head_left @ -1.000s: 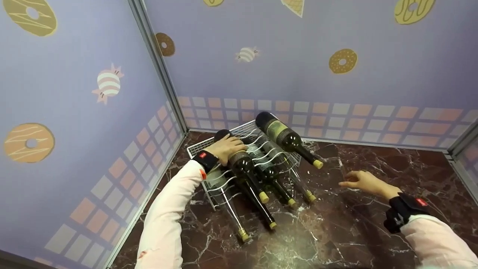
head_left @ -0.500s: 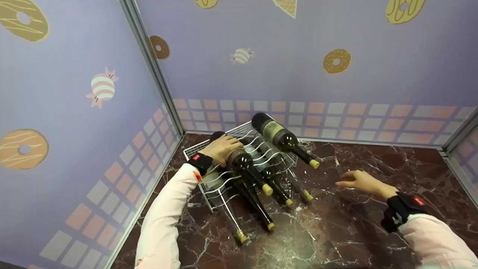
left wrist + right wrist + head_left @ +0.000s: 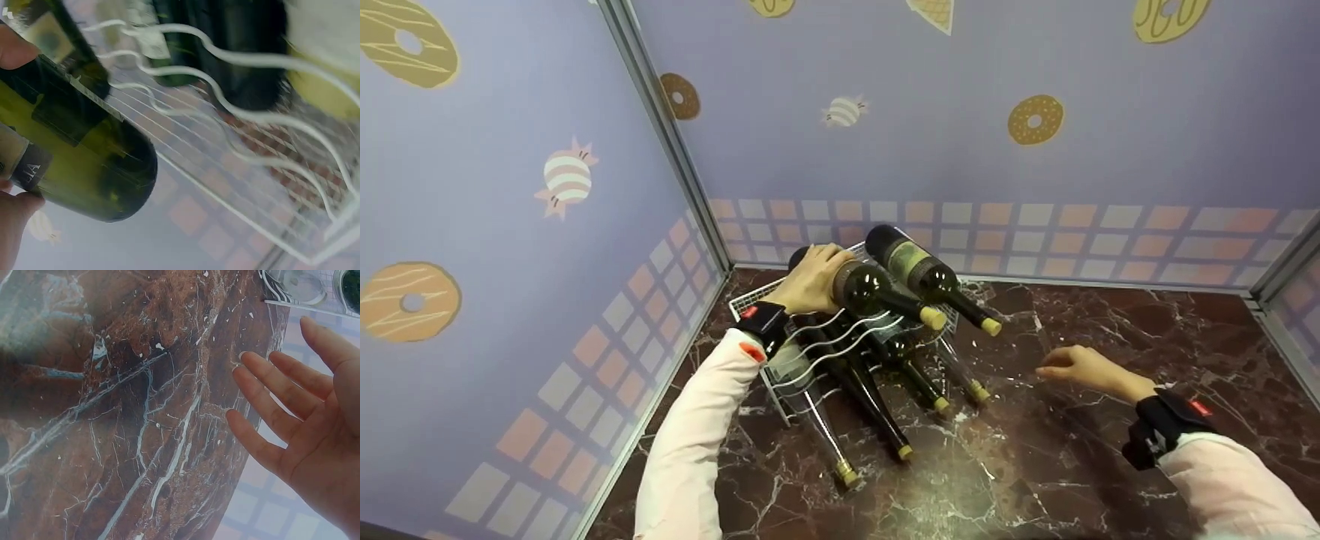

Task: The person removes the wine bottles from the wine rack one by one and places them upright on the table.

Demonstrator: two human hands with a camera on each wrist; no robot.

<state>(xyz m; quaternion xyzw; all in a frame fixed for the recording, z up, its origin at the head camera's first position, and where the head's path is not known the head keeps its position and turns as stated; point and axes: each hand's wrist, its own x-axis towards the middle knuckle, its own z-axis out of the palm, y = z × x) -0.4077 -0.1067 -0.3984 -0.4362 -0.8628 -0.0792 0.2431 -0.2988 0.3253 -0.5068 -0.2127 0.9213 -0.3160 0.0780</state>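
Note:
My left hand [image 3: 812, 283] grips a dark green wine bottle [image 3: 868, 289] around its body, above a white wire wine rack [image 3: 264, 117]. The bottle's yellow-capped neck points right and toward me. In the left wrist view, thumb and fingers show on either side of the bottle, its rounded base away from the wires. Another labelled wine bottle [image 3: 911, 262] lies on top of the rack at the right, close beside the held one. My right hand [image 3: 1084, 366] hovers over the marbled surface, right of the rack, with fingers loosely extended and nothing in them.
Below, the rack holds a clear bottle [image 3: 826, 435] at the left, dark bottles [image 3: 879, 412] in the middle and another clear bottle [image 3: 960, 369] at the right, necks sticking out frontward. Patterned walls [image 3: 945, 135] enclose the brown marbled surface [image 3: 1035, 450] behind and at the sides.
My left hand has lifted the wine bottle and shifted it right, toward the other upper bottle, with its neck swinging right. The right hand has stayed nearly still. The head view shifted slightly.

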